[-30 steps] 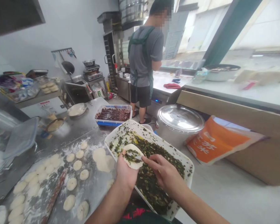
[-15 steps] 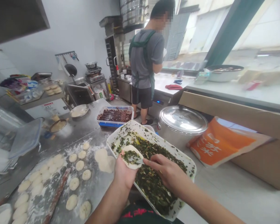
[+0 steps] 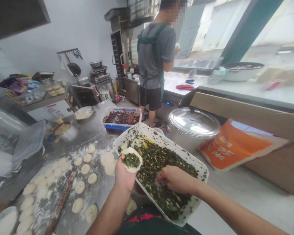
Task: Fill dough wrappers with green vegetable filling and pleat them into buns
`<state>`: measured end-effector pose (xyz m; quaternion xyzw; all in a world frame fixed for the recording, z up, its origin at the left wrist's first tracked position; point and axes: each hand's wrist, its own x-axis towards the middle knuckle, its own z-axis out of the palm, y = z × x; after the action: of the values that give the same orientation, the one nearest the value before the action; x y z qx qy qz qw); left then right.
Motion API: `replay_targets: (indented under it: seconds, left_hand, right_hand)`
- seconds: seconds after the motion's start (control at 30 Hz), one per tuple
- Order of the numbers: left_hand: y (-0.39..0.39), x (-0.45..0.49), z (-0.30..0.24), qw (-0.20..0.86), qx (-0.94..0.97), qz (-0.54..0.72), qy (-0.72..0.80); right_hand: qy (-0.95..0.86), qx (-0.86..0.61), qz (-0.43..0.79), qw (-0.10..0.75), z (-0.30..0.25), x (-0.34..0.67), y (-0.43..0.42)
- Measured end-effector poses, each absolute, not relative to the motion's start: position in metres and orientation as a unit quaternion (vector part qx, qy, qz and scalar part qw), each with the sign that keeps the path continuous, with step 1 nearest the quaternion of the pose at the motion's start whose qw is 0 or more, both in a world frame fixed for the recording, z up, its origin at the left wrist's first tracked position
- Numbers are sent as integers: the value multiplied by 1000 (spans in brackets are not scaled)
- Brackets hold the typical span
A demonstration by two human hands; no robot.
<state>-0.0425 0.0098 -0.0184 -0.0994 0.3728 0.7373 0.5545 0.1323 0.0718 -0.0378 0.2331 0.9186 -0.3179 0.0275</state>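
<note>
My left hand (image 3: 123, 175) cups a round dough wrapper (image 3: 131, 159) with a mound of chopped green filling on it, held over the near left edge of a white rectangular tray (image 3: 200, 164). The tray is full of the same dark green filling (image 3: 159, 173). My right hand (image 3: 175, 179) is closed on a small utensil whose tip is buried in the filling near the tray's middle; the utensil itself is mostly hidden.
Several flattened dough rounds (image 3: 80, 187) and a rolling pin (image 3: 60, 205) lie on the floured steel table (image 3: 93, 127). Behind stand a tray of red-brown paste (image 3: 122, 117), a lidded steel pot (image 3: 194, 122) and an orange sack (image 3: 231, 147). A person in a green apron (image 3: 155, 62) works at the far counter.
My right hand has left the wrapper and dropped into the tray's filling. The wrapper in my left hand now carries a fuller mound of greens.
</note>
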Motion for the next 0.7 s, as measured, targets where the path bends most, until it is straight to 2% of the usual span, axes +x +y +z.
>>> replay_targets:
  seconds: [0.13,0.27,0.47,0.6,0.7]
  left_hand:
    - [11,-47,-22,549,-105,746,361]
    - [14,-44,-26,551,-115,738,372]
    - [17,-23,-23,583,-92,723,359]
    - [21,-11,-18,615,-95,705,342]
    - [23,-8,-15,614,-116,706,332]
  right_hand:
    - [831,249,-496,32,-38,146,92]
    - [793,296,-532,-28,-35,161,104]
    - [787,352,-494,-112,-16,163,93]
    - [816,363,-401,-205,-15,147,66]
    - [855,339,-315,-234,-23,139,48]
